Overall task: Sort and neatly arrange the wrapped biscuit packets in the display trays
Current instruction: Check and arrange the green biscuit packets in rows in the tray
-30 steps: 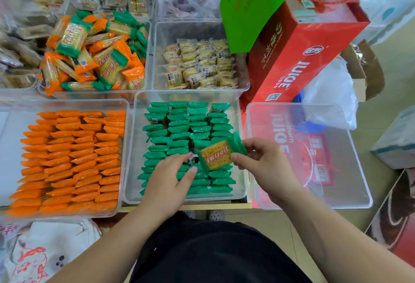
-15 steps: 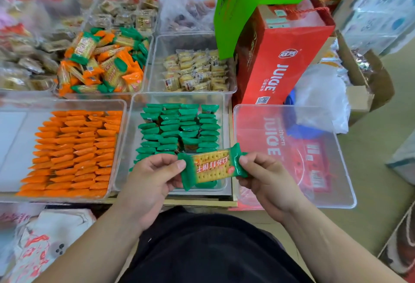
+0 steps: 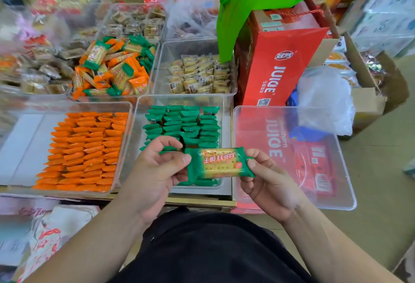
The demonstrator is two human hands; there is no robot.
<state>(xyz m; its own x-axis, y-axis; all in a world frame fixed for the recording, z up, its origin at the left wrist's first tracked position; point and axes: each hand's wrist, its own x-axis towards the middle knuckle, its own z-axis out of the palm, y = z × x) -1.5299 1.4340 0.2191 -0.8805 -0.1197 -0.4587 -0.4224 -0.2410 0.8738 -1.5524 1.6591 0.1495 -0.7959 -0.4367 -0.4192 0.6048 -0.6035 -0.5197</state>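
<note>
Left hand (image 3: pixel 157 172) and right hand (image 3: pixel 269 184) each pinch one end of the green packet (image 3: pixel 219 163). Skewed insertion may topple rows near the tray (image 3: pixel 224 112) front edge.

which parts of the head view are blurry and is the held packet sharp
Head view: the green packet, pinched between the left hand and right hand, is sharp, its print legible; the far-left snack piles are smeared with blur.

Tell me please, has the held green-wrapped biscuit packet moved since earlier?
Yes: the green-wrapped biscuit packet moved nearer the person, toward the clear plastic tray's near edge.
</note>
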